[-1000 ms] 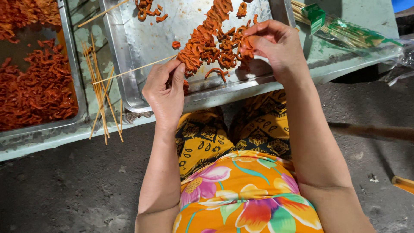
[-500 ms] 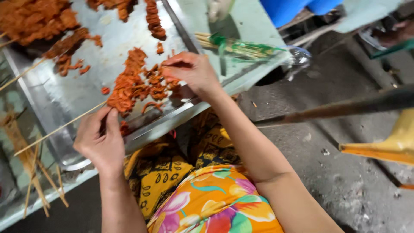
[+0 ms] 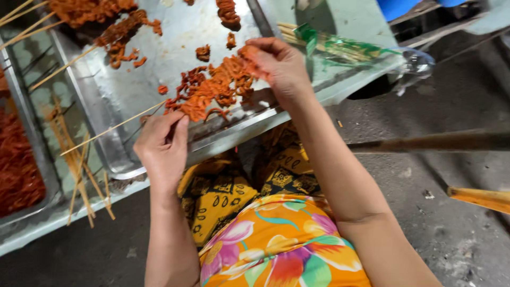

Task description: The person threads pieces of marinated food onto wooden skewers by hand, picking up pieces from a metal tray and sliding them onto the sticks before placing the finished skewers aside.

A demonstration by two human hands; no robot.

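Note:
My left hand (image 3: 162, 146) grips the near end of a thin bamboo skewer (image 3: 109, 128) at the front rim of a steel tray (image 3: 175, 42). The stick lies slanting to the left over the tray. My right hand (image 3: 279, 64) pinches a piece of orange marinated meat (image 3: 245, 53) at the right edge of a loose pile of meat strips (image 3: 210, 90) on the tray. Both forearms reach up from my lap, which is covered by a bright flowered cloth.
Several bare skewers (image 3: 79, 170) lie on the low table left of the tray. A second tray of red meat (image 3: 18, 170) sits at far left. A plastic bag of skewers (image 3: 340, 48) lies right of the tray. Wooden sticks (image 3: 425, 142) cross the concrete floor at right.
The view has swung, so the tray sits more central. My left hand has come closer to the meat pile with the skewer. My right hand stays at the pile, pinching meat.

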